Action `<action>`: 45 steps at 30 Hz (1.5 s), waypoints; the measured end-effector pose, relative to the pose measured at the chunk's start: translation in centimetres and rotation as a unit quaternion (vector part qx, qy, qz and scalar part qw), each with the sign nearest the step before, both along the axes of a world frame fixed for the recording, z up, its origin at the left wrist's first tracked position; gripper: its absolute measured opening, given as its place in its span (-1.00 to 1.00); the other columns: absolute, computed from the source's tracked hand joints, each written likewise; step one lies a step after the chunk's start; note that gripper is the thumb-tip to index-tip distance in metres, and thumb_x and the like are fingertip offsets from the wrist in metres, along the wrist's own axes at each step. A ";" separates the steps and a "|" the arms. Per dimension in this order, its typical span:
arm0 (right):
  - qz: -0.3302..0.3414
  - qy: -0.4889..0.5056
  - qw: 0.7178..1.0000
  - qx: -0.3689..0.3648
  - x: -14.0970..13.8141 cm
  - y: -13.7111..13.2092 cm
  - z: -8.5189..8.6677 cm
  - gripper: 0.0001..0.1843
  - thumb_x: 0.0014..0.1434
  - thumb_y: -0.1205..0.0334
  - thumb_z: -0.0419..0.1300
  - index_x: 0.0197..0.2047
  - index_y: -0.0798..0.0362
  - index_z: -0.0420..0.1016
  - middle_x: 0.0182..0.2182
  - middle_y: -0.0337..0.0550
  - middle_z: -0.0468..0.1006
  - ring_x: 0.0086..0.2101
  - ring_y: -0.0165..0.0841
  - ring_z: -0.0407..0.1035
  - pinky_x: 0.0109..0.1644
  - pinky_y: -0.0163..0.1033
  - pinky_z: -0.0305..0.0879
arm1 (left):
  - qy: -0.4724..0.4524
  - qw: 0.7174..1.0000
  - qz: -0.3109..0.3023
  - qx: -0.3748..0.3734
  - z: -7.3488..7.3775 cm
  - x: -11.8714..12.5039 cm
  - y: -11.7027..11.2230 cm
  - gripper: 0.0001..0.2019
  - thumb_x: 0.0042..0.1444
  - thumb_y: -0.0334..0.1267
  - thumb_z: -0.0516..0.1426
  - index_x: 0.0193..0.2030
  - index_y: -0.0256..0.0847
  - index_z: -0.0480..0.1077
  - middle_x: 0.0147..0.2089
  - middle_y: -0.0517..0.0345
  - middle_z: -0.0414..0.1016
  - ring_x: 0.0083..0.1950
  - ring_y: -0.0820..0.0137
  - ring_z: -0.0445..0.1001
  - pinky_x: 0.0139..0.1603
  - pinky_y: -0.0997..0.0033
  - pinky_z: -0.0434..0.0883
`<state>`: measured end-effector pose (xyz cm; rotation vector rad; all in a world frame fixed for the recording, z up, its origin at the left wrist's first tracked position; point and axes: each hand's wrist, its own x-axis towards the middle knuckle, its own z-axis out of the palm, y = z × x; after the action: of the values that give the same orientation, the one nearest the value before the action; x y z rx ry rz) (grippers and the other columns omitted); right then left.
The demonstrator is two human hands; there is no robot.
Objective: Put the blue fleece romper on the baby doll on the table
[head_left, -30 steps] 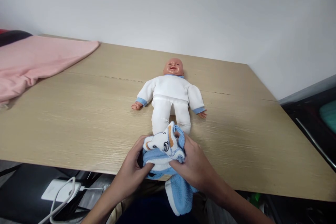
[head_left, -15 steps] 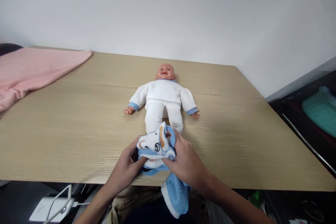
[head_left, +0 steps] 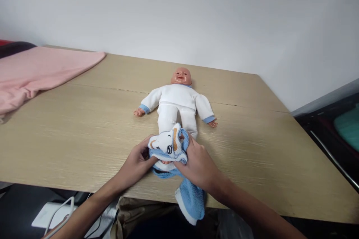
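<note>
A baby doll (head_left: 177, 95) lies on its back on the table, its feet toward me, in a white top with blue cuffs and white legs. Bunched around its lower legs is a pair of blue and white fleece baby pants (head_left: 165, 145) with an embroidered animal face. My left hand (head_left: 140, 160) grips the left side of the bunched cloth, thumb on the near edge. On the other side my right hand (head_left: 200, 160) pinches the fabric. A bit of pink doll foot shows in the opening between my thumbs. One loose pant leg hangs over the table's front edge.
A pink blanket (head_left: 47, 69) lies at the table's left end. Beyond the wooden table (head_left: 266, 157) is a white wall. Below the front edge at left sits a white device (head_left: 52, 214) with a cable. A dark rack with green cloth (head_left: 347, 129) stands at right.
The view has shifted slightly, with the doll a little farther right in it. Both hands keep their hold on the pants, which look almost the same.
</note>
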<state>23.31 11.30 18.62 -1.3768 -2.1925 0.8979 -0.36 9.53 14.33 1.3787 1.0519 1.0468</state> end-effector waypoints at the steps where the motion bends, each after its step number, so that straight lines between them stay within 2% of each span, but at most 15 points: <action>1: 0.001 0.005 1.000 0.000 0.0 -0.1 0.0 -0.35 0.28 0.26 0.38 0.37 0.05 0.32 0.27 0.21 0.58 0.22 0.17 0.57 0.31 0.28 0.49 | -0.021 0.999 -0.002 -0.024 0.0 0.0 -0.1 -0.68 0.31 -0.20 0.41 0.17 -0.15 0.64 0.20 -0.02 0.69 0.17 0.09 0.62 0.24 0.17 0.57; 4: 0.007 0.022 1.000 -0.002 0.0 -0.2 -0.1 -0.37 0.26 0.23 0.40 0.33 0.05 0.32 0.26 0.20 0.57 0.22 0.16 0.56 0.31 0.27 0.49 | -0.057 0.996 -0.005 -0.074 0.0 0.0 -0.4 -0.68 0.29 -0.16 0.43 0.13 -0.16 0.65 0.15 -0.01 0.74 0.14 0.07 0.65 0.17 0.16 0.62; 8: 0.026 0.052 0.998 -0.002 0.4 0.0 -0.3 -0.39 0.24 0.25 0.40 0.29 0.00 0.33 0.22 0.11 0.57 0.19 0.08 0.56 0.29 0.19 0.50 | -0.071 0.993 -0.006 -0.094 0.4 0.0 -0.5 -0.67 0.21 -0.13 0.48 0.05 -0.19 0.66 0.10 -0.02 0.77 0.12 0.04 0.68 0.10 0.19 0.64; 12: 0.039 0.075 0.996 0.006 0.9 0.2 -0.7 -0.37 0.22 0.33 0.37 0.31 -0.05 0.31 0.17 0.04 0.59 0.13 0.00 0.58 0.24 0.14 0.54 | -0.110 0.986 -0.006 -0.126 0.0 0.2 -0.8 -0.62 0.18 -0.17 0.49 0.09 -0.17 0.62 0.12 -0.01 0.77 0.10 0.06 0.71 0.17 0.13 0.64; 16: 0.060 0.100 0.993 0.031 1.2 0.1 -1.2 -0.36 0.21 0.36 0.37 0.31 -0.06 0.33 0.21 0.05 0.57 0.21 0.01 0.54 0.33 0.14 0.51 | -0.099 0.986 -0.007 -0.131 -0.5 0.2 -1.3 -0.64 0.24 -0.20 0.45 0.14 -0.16 0.61 0.10 0.02 0.77 0.11 0.08 0.72 0.16 0.19 0.63; 20: 0.037 0.104 0.991 0.073 1.4 0.3 -1.3 -0.08 0.13 0.37 0.47 0.47 -0.04 0.21 0.35 0.11 0.50 0.34 0.05 0.46 0.43 0.17 0.43 | -0.041 0.997 0.004 -0.063 -0.8 -0.2 -1.0 -0.63 0.30 -0.13 0.41 0.18 -0.19 0.59 0.11 -0.03 0.76 0.13 0.06 0.70 0.16 0.18 0.62; 22: 0.030 0.111 0.988 0.104 1.5 0.7 -1.1 -0.06 0.11 0.34 0.52 0.46 -0.03 0.24 0.33 0.12 0.52 0.31 0.05 0.48 0.42 0.16 0.44 | 0.007 1.000 0.018 -0.010 -1.0 -0.5 -0.4 -0.62 0.33 -0.09 0.38 0.20 -0.20 0.58 0.15 -0.07 0.73 0.17 0.06 0.67 0.20 0.17 0.60; 25: 0.060 0.119 0.980 0.146 1.6 1.5 -0.8 -0.40 0.16 0.24 0.55 0.21 0.01 0.48 0.10 0.03 0.63 0.12 -0.01 0.56 0.26 0.08 0.51 | 0.106 0.989 -0.002 0.099 -1.2 -1.5 0.8 -0.76 0.40 -0.12 0.32 0.09 -0.19 0.60 0.11 -0.06 0.70 0.12 0.12 0.65 0.17 0.20 0.57; 28: 0.077 0.127 0.975 0.168 1.7 2.6 -0.7 -0.72 0.21 0.31 0.48 -0.06 0.01 0.55 -0.13 -0.10 0.64 -0.09 -0.14 0.57 0.06 -0.05 0.51 | 0.192 0.958 -0.035 0.212 -0.8 -2.7 2.2 -0.87 0.37 -0.19 0.33 -0.03 -0.16 0.59 0.05 -0.04 0.68 0.10 0.12 0.61 0.17 0.17 0.55; 31: 0.094 0.125 0.975 0.159 2.1 3.9 -0.9 -0.83 0.22 0.33 0.46 -0.16 0.02 0.58 -0.20 -0.15 0.65 -0.18 -0.21 0.56 -0.05 -0.12 0.48 | 0.220 0.941 -0.017 0.256 -0.4 -3.8 3.3 -0.66 0.27 -0.18 0.41 0.14 -0.13 0.57 0.17 -0.07 0.66 0.21 0.04 0.58 0.29 0.06 0.51; 33: 0.120 0.122 0.976 0.137 2.5 5.0 -1.1 -0.86 0.23 0.28 0.48 -0.19 0.02 0.61 -0.20 -0.16 0.69 -0.19 -0.22 0.57 -0.03 -0.12 0.49 | 0.215 0.951 -0.014 0.223 -0.2 -4.3 3.9 -0.57 0.26 -0.17 0.42 0.23 -0.14 0.55 0.23 -0.08 0.65 0.24 0.02 0.58 0.33 0.02 0.51; 36: 0.165 0.124 0.974 0.098 2.9 6.6 -1.5 -0.84 0.24 0.15 0.52 -0.19 0.00 0.68 -0.11 -0.13 0.75 -0.12 -0.17 0.62 0.08 -0.07 0.53 | 0.199 0.968 -0.050 0.143 0.0 -4.6 4.7 -0.63 0.30 -0.14 0.38 0.19 -0.17 0.59 0.16 -0.05 0.70 0.16 0.06 0.63 0.25 0.08 0.55; 40: 0.159 0.094 0.982 0.039 3.2 7.5 -1.6 -0.74 0.24 0.03 0.53 -0.15 0.00 0.69 -0.18 -0.15 0.75 -0.20 -0.19 0.60 0.02 -0.05 0.57 | 0.145 0.981 -0.099 0.086 0.4 -4.6 5.7 -0.61 0.25 -0.08 0.45 0.16 -0.15 0.66 0.10 -0.04 0.75 0.09 0.06 0.68 0.20 0.11 0.58; 43: 0.178 0.105 0.978 -0.011 3.6 7.2 -1.1 -0.54 0.19 -0.07 0.58 0.04 -0.01 0.69 -0.09 -0.16 0.75 -0.13 -0.17 0.61 0.11 -0.02 0.59 | 0.088 0.988 -0.116 0.059 0.6 -4.7 6.4 -0.49 0.08 -0.02 0.57 0.12 -0.14 0.69 0.04 -0.05 0.76 0.06 0.04 0.69 0.21 0.07 0.59; 45: 0.181 0.134 0.974 -0.019 4.0 6.9 -0.9 -0.43 0.20 -0.10 0.58 0.17 -0.03 0.65 0.03 -0.13 0.74 -0.01 -0.13 0.62 0.22 0.02 0.55 | 0.052 0.990 -0.127 0.043 0.6 -5.0 6.6 -0.42 0.03 0.12 0.58 0.10 -0.15 0.70 0.02 -0.06 0.76 0.03 0.05 0.69 0.22 0.04 0.59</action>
<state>27.28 18.21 17.71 -0.8203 -2.2540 1.1814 -5.33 16.14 14.90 1.6038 0.8864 0.8485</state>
